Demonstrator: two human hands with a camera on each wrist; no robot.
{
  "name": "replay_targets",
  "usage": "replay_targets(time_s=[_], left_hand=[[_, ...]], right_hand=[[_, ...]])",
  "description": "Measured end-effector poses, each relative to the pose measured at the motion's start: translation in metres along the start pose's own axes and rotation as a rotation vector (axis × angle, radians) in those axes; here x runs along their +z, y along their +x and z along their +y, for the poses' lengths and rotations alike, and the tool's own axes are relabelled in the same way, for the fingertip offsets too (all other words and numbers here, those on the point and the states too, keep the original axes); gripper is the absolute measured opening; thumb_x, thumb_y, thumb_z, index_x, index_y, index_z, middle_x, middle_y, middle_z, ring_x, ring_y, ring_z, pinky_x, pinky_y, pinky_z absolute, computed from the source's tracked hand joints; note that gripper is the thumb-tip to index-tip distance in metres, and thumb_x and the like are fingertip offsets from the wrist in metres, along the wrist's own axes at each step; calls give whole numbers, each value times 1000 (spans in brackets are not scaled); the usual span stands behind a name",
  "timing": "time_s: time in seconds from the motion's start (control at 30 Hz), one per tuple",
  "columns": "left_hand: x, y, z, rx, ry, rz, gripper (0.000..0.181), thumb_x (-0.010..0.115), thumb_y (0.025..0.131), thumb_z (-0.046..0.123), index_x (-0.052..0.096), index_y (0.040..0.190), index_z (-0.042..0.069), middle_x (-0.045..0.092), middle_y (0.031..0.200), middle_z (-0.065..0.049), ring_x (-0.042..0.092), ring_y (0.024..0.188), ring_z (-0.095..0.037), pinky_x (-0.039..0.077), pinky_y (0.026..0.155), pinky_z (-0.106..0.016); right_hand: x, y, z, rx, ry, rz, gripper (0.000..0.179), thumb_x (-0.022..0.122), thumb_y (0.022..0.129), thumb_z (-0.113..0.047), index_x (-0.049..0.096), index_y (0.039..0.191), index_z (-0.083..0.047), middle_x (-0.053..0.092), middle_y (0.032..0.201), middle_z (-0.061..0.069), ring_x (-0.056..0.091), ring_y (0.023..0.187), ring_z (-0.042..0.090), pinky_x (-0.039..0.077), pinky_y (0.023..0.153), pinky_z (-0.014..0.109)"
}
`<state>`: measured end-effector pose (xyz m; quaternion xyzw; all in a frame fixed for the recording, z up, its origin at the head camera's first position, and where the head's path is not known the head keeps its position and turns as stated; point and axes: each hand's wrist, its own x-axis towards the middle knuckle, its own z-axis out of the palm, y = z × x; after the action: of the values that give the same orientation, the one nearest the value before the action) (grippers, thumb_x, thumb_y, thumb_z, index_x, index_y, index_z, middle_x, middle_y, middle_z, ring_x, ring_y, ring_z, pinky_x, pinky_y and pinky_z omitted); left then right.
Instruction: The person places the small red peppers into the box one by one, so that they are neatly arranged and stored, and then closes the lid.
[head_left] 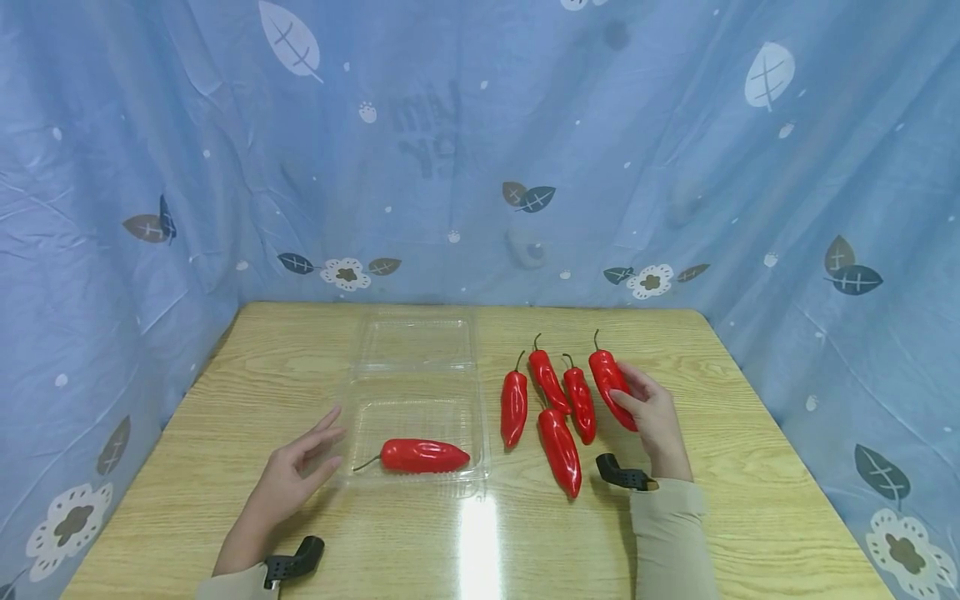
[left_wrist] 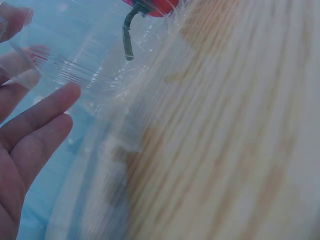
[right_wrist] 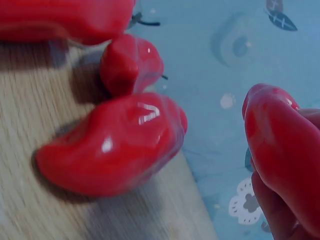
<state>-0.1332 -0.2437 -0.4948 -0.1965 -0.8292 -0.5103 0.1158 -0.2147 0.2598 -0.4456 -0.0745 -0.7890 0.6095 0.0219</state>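
Note:
My right hand (head_left: pixel 654 421) pinches a red chili pepper (head_left: pixel 604 373) between thumb and fingers at the right of the group; its stem points away from me. The right wrist view shows this pepper close up, apart from the others. A clear plastic clamshell box (head_left: pixel 375 417) lies unfolded, with one red pepper (head_left: pixel 426 456) lying sideways in its near half, stem to the left. Beside the box's left edge is my left hand (head_left: pixel 292 471), fingers extended and holding nothing. In the left wrist view, the box wall (left_wrist: pixel 75 70) partly covers some fingers.
Several more red peppers (head_left: pixel 514 408) lie between the box and my right hand, one (head_left: pixel 560 454) nearer to me. The box's other half (head_left: pixel 418 343) lies flat behind. A blue patterned curtain (head_left: pixel 465 150) surrounds the wooden table (head_left: pixel 262 350). Black wrist mounts (head_left: pixel 296 563) jut inward.

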Motion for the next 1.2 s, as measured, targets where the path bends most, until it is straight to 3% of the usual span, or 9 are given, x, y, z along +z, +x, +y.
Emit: replay_targets(time_s=[0.27,0.43,0.77,0.97,1.1,1.2], left_hand=[[0,0,-2,6,19,3,35,64,86,-3,59,121,-5,39,146,-22,40,127,8,38,98,-4],[1,0,-6,11,23,5,36,64,84,-7,59,120,-8,39,144,-26,40,127,8,38,97,-4],[0,1,3,5,20,-3,35,64,87,-2,59,121,-5,39,146,-23,41,127,7,37,98,-4],[0,3,16,6,20,3,34,63,84,-8,58,118,-11,40,142,-31,37,123,15,38,97,-3],[1,2,10,9,25,3,35,63,84,-8,58,119,-10,40,143,-29,37,125,14,38,97,-3],[1,1,3,7,29,2,36,64,85,-7,59,121,-6,39,145,-24,38,127,10,37,98,-3]], right_hand=[[10,-1,-5,-56,-4,-59,54,61,92,-9,42,142,-4,46,142,17,51,119,18,51,83,9],[17,-4,-11,-70,10,-99,53,59,92,-6,41,142,-4,45,143,18,47,125,27,52,84,11],[36,-7,-20,-93,28,-181,53,58,90,0,43,141,-4,46,143,16,46,129,27,49,88,10],[44,-11,-25,-127,36,-219,53,59,90,0,44,140,-2,46,143,17,43,131,32,48,89,10],[52,-14,-30,-138,28,-246,53,60,89,-2,45,140,-4,46,143,16,45,129,31,49,90,12],[59,-16,-33,-137,27,-281,53,61,90,-4,45,141,-5,46,143,15,46,128,32,52,90,20]])
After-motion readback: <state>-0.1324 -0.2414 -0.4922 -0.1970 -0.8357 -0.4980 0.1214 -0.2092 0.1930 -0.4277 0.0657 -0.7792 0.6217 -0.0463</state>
